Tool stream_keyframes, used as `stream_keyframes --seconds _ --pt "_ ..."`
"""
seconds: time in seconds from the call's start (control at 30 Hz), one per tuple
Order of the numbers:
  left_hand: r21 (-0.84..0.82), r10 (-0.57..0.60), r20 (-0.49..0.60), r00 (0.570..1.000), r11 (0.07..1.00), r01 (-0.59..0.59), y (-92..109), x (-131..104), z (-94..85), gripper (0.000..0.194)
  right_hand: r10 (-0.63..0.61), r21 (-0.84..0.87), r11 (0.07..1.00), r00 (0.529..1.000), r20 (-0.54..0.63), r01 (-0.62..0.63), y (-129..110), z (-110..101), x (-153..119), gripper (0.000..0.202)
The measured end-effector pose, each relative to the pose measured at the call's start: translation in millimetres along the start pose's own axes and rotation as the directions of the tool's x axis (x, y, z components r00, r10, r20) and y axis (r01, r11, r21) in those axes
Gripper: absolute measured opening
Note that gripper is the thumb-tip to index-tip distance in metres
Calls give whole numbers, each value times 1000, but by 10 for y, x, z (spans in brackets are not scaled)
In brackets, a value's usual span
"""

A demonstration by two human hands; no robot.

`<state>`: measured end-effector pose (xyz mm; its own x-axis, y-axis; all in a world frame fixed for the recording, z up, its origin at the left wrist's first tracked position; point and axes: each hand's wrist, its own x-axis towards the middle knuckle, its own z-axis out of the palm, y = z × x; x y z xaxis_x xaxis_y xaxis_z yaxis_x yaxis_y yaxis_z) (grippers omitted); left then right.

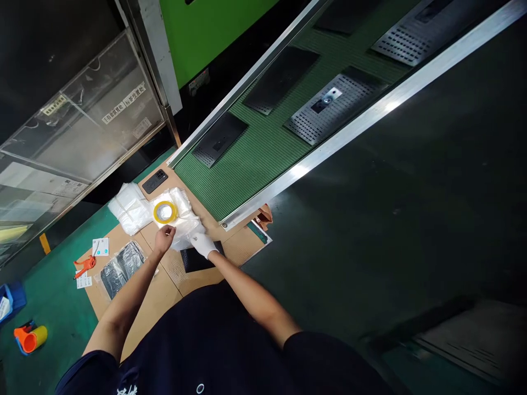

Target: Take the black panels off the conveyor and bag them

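My left hand point(165, 240), bare, is closed with its fingertips pinching the near edge of a clear plastic bag. Opposite it, my right hand point(203, 245) wears a white glove and grips the right side of the same plastic bag point(183, 235). The bag lies on a stack of clear bags point(183, 203), on which a roll of yellow tape point(164, 212) rests just beyond my left fingers. Partly under my right hand and the bag is a black perforated panel point(195, 262) on the cardboard.
A second bag stack point(130, 208), a phone point(155, 181), a bagged dark panel point(122, 269) and an orange air gun point(85, 265) lie around the cardboard point(164, 285). Beyond, several black panels sit on a green conveyor belt point(214, 189) with a metal rail point(300, 170). A tape dispenser point(31, 339) stands at left.
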<state>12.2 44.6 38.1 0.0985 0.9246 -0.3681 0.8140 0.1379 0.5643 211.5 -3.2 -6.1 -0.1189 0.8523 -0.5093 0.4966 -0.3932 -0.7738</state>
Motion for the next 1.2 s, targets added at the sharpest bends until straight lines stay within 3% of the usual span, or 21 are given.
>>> stream_keyframes --seconds 0.03,0.13,0.2,0.4,0.53,0.67,0.8,1.0,1.1,1.2 --pt "-1 -6 -30 1000 1000 6 2 -18 -2 31 -9 -70 997 1000 22 11 44 -50 -70 10" --pt "7 4 -53 999 1000 -4 12 -80 41 23 -48 -226 972 996 71 63 170 -177 -297 47" --pt "25 15 -42 999 1000 -14 16 -111 106 19 -53 -299 951 993 108 83 245 -232 -421 58" --pt "111 -14 -5 1000 994 15 -19 -129 356 32 -19 -293 951 962 273 102 457 -383 -645 8" --pt "154 -16 31 999 988 11 -72 -134 451 39 -45 -179 978 943 330 109 552 -575 -819 23" --pt "189 12 61 998 982 -23 -129 -139 446 42 -62 -71 994 961 270 84 550 -736 -890 34" --pt "228 57 80 995 971 -74 -174 -155 370 44 -46 3 999 983 178 46 496 -761 -768 37" --pt "269 155 145 977 944 -190 -154 -276 285 37 42 12 999 999 0 -42 455 -594 -589 41" --pt "267 210 151 966 932 -244 -91 -363 285 31 69 -4 998 997 -22 -69 421 -473 -603 39" --pt "254 269 114 956 923 -290 -54 -442 247 38 77 -17 997 997 -32 -77 372 -395 -635 37"
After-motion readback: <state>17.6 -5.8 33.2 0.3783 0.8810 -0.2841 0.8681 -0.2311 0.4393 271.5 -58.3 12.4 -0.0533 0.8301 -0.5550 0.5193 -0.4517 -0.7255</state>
